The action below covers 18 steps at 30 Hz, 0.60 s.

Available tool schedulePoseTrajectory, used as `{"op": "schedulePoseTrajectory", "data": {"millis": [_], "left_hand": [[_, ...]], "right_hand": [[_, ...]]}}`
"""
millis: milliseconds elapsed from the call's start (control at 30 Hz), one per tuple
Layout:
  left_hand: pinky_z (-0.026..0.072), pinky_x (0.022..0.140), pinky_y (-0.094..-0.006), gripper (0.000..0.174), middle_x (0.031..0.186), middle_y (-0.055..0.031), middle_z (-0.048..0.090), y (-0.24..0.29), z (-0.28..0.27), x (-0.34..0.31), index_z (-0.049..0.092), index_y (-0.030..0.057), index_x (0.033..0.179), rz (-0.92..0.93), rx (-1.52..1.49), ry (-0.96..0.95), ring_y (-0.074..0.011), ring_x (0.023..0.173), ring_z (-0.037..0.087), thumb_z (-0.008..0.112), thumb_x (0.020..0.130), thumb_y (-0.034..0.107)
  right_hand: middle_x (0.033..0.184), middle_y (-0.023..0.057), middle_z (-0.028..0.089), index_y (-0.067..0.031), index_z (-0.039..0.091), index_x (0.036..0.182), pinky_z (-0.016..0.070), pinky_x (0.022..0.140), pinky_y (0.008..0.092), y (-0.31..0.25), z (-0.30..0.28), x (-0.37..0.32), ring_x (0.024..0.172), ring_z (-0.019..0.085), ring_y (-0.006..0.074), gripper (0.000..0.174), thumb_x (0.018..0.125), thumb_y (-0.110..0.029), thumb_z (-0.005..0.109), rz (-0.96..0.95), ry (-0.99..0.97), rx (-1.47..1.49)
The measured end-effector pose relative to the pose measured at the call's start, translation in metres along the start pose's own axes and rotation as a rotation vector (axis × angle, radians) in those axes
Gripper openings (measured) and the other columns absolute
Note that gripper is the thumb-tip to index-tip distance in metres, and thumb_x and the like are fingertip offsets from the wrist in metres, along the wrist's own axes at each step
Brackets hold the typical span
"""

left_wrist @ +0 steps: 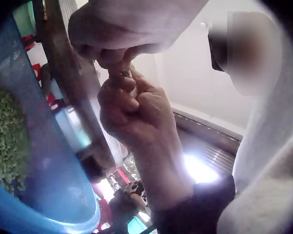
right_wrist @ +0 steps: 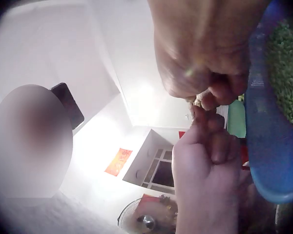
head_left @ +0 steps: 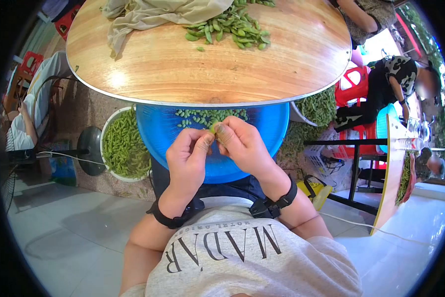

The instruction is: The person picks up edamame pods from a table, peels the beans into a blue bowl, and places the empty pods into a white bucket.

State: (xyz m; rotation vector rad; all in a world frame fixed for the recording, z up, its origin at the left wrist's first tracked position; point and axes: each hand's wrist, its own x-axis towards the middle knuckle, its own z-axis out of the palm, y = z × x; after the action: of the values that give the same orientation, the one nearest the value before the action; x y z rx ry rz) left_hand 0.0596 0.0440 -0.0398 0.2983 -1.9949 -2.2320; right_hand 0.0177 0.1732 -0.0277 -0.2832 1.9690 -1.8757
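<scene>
My left hand (head_left: pixel 187 154) and right hand (head_left: pixel 243 147) meet over a blue basin (head_left: pixel 277 136). Thumbs and fingers of both pinch a small green soybean pod (head_left: pixel 213 128), mostly covered by the fingertips. In the right wrist view only a pale bit of it (right_wrist: pixel 198 100) shows between the two hands. Many loose shelled green soybeans (head_left: pixel 185 114) lie on the basin's floor, beneath the hands and toward the table. Side on, the left wrist view shows them as a broad green layer (left_wrist: pixel 7 141).
A wooden table (head_left: pixel 207 74) overhangs the basin's far side, bearing a heap of pods (head_left: pixel 232 30) and a beige cloth (head_left: pixel 165 14). Left stands a white-rimmed tub of pods (head_left: pixel 126 143); more pods (head_left: pixel 317 106) are at right. Another person (head_left: pixel 400 74) bends near red chairs (head_left: pixel 352 86).
</scene>
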Motion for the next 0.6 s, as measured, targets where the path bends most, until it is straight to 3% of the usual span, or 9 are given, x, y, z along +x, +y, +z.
{"op": "schedulePoseTrajectory", "data": {"millis": [200,300,400,533,600], "left_hand": [[0.0278,0.041,-0.0176,0.015,0.06,-0.0001,0.05,0.005,0.0,0.007,0.054,0.0049,0.077,-0.322,-0.287,0.004,-0.004,0.048,0.04,0.055,0.086,0.017],[0.026,0.037,-0.017,0.016,0.057,-0.0003,0.05,0.011,-0.008,0.015,0.055,0.0055,0.077,-0.5,-0.441,-0.048,-0.0042,0.043,0.038,0.056,0.085,0.019],[0.0257,0.036,-0.0171,0.015,0.056,-0.0008,0.05,0.006,-0.013,0.016,0.056,0.0046,0.079,-0.461,-0.373,-0.097,-0.0039,0.041,0.037,0.055,0.086,0.017],[0.0324,0.041,-0.0179,0.011,0.059,-0.0022,0.053,0.01,-0.01,0.01,0.057,0.0027,0.081,-0.31,-0.005,-0.036,-0.0046,0.047,0.044,0.055,0.086,0.012],[0.036,0.044,-0.0191,0.01,0.061,-0.0026,0.054,0.009,-0.008,0.007,0.057,0.0016,0.081,-0.122,0.144,-0.039,-0.0056,0.052,0.047,0.055,0.086,0.01]], "right_hand": [[0.059,-0.0005,0.047,-0.0031,0.05,0.078,0.0332,0.046,0.0205,0.0,0.002,-0.002,0.053,0.04,0.0047,0.022,0.092,-0.019,0.045,-0.076,0.04,-0.082],[0.06,-0.0007,0.047,-0.0025,0.05,0.078,0.0334,0.046,0.02,0.008,0.0,-0.002,0.053,0.041,0.0052,0.022,0.092,-0.019,0.045,-0.117,-0.042,-0.066],[0.059,-0.001,0.049,-0.0019,0.054,0.08,0.0352,0.047,0.0219,0.005,-0.019,0.003,0.053,0.044,0.0064,0.02,0.087,-0.021,0.054,0.152,-0.242,0.183],[0.068,-0.0005,0.054,-0.0014,0.059,0.087,0.0369,0.051,0.0203,-0.006,-0.027,0.011,0.06,0.044,0.0042,0.022,0.077,-0.02,0.066,0.082,-0.056,-0.122],[0.067,-0.0001,0.054,-0.001,0.059,0.085,0.0379,0.051,0.0214,-0.009,-0.022,0.014,0.06,0.045,0.0049,0.018,0.075,-0.015,0.065,-0.037,-0.074,-0.212]]}}
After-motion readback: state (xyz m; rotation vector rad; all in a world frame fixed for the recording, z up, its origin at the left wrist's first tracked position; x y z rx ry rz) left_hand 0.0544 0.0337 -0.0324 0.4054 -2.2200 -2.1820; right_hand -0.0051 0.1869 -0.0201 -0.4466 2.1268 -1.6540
